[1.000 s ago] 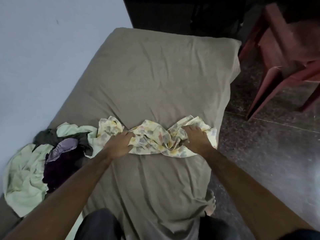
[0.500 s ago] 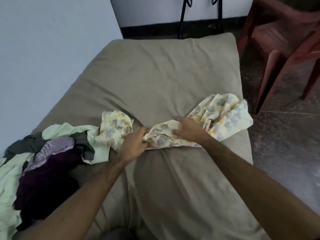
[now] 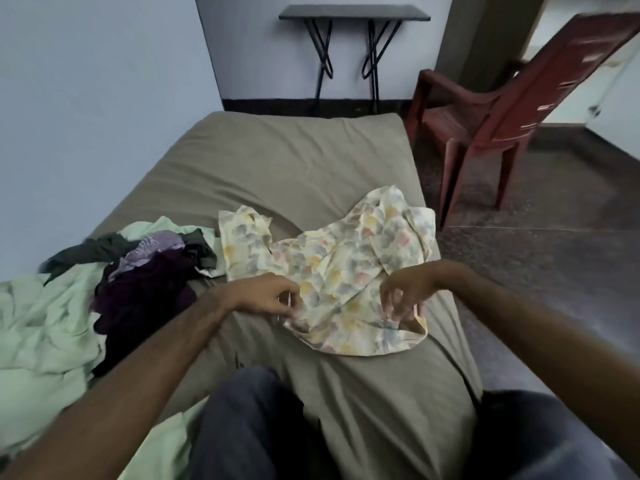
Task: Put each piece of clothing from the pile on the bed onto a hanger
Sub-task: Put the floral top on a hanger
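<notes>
A bed (image 3: 277, 174) in olive-brown sheeting fills the middle, pushed against a pale blue wall (image 3: 86, 98). Beyond its far end stands a small black table (image 3: 353, 12) on crossed wire legs; to the right, a red plastic chair (image 3: 485, 109) on dark speckled floor (image 3: 536, 254). Now the garment (image 3: 346, 268): pale yellow, pastel floral print, spread rumpled across the bed's right half. Left hand (image 3: 266, 296) pinches its near left edge, fingers curled. Right hand (image 3: 408, 292) grips the near right edge, fingers hooked into the cloth. The pile (image 3: 114, 268) sits left, mint green, purple and grey together.
</notes>
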